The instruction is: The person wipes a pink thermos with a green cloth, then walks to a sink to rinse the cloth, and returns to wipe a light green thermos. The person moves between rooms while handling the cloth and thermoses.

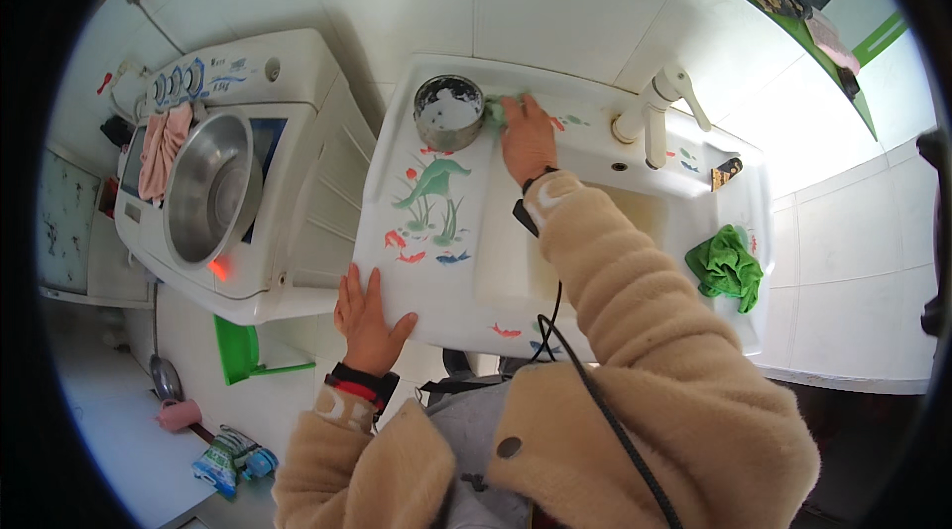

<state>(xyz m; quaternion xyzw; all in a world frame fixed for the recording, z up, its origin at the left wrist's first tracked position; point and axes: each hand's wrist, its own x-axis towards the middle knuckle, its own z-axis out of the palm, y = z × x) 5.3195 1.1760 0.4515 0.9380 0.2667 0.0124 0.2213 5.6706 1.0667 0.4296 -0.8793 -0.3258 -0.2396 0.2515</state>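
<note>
My right hand [529, 138] is at the back ledge of a white ceramic sink [446, 291], fingers pointing away from me. A small pale green thing [493, 112], perhaps a scrubbing sponge, lies at its fingertips and is partly hidden; whether the fingers grip it is unclear. Just left of it, a round metal pot [449, 112] with whitish contents stands on the back left corner of the sink. My left hand [368, 321] rests with fingers spread on the sink's front left edge, holding nothing. Fish and lotus pictures decorate the drainboard.
A white tap [654, 116] rises behind the basin, and a crumpled green cloth [725, 269] lies on the right rim. To the left, a washing machine [297, 150] carries a steel basin [212, 191] and a pink cloth [165, 150]. A green dustpan [238, 350] is on the floor. A black cable [610, 410] hangs before me.
</note>
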